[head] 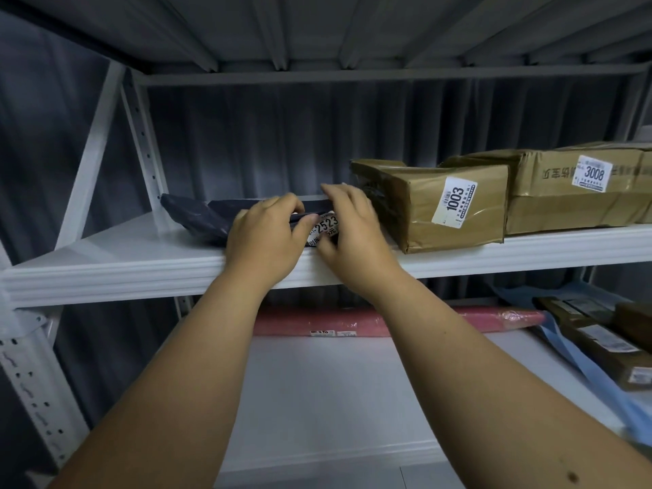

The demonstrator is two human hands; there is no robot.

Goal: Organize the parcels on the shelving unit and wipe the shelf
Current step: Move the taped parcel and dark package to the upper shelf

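A flat black plastic parcel (197, 215) with a white label reading 2523 lies on the white metal shelf (134, 270) at chest height. My left hand (263, 238) grips its near right end, thumb under and fingers over the top. My right hand (349, 234) holds the same end from the right, fingers curled over its top edge and thumb below. To the right stands a taped brown carton (434, 202) labelled 1003, touching the back of my right hand. Beyond it sits a larger brown carton (578, 188) labelled 3008.
The shelf's left part is bare up to the perforated white upright (144, 150). On the shelf below lie a pink wrapped roll (324, 322), a blue bag (578, 361) and a long brown parcel (599, 340). A dark curtain hangs behind the unit.
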